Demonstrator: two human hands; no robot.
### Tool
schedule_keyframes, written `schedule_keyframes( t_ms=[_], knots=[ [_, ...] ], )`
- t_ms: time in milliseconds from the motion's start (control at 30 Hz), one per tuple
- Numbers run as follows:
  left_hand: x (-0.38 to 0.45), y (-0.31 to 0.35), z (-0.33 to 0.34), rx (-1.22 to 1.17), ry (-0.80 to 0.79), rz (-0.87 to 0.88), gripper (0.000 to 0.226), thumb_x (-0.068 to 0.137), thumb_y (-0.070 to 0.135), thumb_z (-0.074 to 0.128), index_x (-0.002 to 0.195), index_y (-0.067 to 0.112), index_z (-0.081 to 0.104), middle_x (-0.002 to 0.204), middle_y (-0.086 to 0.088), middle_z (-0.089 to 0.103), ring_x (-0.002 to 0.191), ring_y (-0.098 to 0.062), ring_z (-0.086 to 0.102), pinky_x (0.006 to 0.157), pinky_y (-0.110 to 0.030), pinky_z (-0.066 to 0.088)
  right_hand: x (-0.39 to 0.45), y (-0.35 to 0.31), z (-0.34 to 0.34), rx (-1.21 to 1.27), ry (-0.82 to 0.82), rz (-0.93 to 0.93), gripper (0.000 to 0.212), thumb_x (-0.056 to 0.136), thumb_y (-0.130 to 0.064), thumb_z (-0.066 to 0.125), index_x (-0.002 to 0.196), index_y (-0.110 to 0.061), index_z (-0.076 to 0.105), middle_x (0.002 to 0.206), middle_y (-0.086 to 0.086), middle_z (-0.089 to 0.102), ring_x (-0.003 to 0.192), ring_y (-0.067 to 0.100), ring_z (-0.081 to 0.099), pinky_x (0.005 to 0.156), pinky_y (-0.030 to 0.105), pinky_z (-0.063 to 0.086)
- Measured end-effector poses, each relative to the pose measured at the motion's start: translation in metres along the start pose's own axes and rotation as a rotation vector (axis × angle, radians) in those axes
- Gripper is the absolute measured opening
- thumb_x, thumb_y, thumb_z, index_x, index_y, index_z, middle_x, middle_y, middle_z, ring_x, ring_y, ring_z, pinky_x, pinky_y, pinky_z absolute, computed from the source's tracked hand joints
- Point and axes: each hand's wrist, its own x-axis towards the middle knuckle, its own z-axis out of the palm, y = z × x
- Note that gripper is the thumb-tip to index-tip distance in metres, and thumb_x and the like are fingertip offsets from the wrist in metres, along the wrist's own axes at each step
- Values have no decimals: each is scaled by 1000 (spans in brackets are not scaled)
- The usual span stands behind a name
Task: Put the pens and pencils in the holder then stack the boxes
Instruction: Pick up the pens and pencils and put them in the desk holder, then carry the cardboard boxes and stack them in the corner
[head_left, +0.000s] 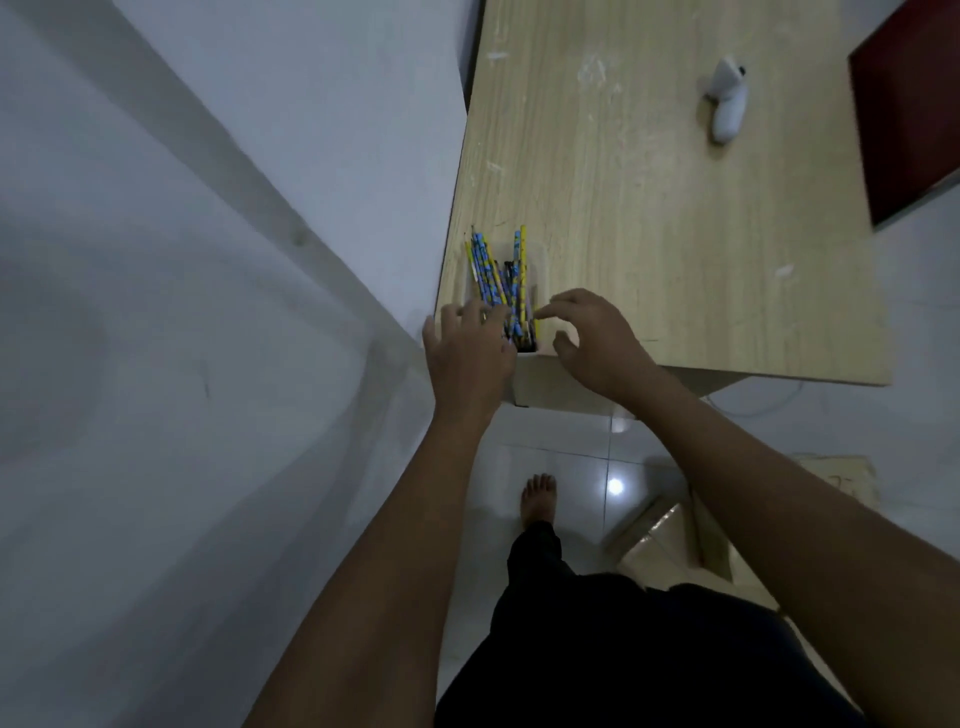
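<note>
- A pale see-through holder (537, 260) stands on the near left corner of a light wooden table (675, 208).
- Many pencils (498, 275) stick up out of the holder. They are yellow and blue, and a few dark ones are mixed in. They lean this way and that.
- The left hand (467, 358) is at the left side of the holder. Its fingers are bent and lie against the bunch of pencils. I cannot tell if they squeeze the pencils or only touch them.
- The right hand (597, 343) is at the right side of the holder. Its fingers are bent, and a fingertip and the thumb come together at a yellow pencil near the rim. It looks like a pinch, but the picture is blurry there, so I cannot be sure.
- Both bare arms reach forward from the bottom of the picture to the holder.
- A small white thing (727, 98) lies far off on the table, well apart from the holder.
- A dark red flat thing (909, 104) lies at the far right edge of the table.
- A grey wall (208, 260) is to the left of the table.
- The floor (571, 467) is shiny white tile. A bare foot (538, 499) stands on it, and a dark trouser leg is above it.
- Brown cardboard (670, 540) lies on the floor under the right arm.
</note>
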Motion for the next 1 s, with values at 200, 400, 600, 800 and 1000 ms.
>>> schedule_keyframes(
  t_ms=[200,400,600,800,1000],
  knots=[
    [-85,52,-8,-424,-73,-326,30,84,37,64,114,36,64,114,5,65,107,-22,56,84,-36,48,-102,6,-42,461,-18,253,19,92,-16,58,108,-19,68,97,6,66,77,13,62,68,24,50],
    [-195,101,-20,-1176,-195,-671,21,94,27,63,114,27,69,102,0,67,81,-11,61,68,-27,49,-205,25,-62,650,-227,376,11,91,-29,60,98,-26,68,101,7,71,80,15,67,78,38,57],
    [-302,141,-16,-1233,-320,-799,20,95,29,60,113,30,68,110,3,67,95,-16,63,74,-29,51,-298,56,-50,702,-292,528,20,90,-35,61,103,-22,67,104,2,71,92,24,69,84,44,58],
    [-378,163,-2,-1163,-395,-791,20,94,27,59,111,33,68,109,2,68,89,-13,62,68,-25,50,-379,80,-28,740,-283,659,20,90,-37,61,102,-22,67,103,3,70,83,20,67,78,40,57],
    [-440,191,22,-1193,-447,-701,23,94,23,59,114,28,69,102,3,67,82,-10,60,66,-23,49,-469,95,-22,736,-231,760,21,90,-35,60,103,-19,66,106,6,69,79,17,64,70,35,54]
  ],
)
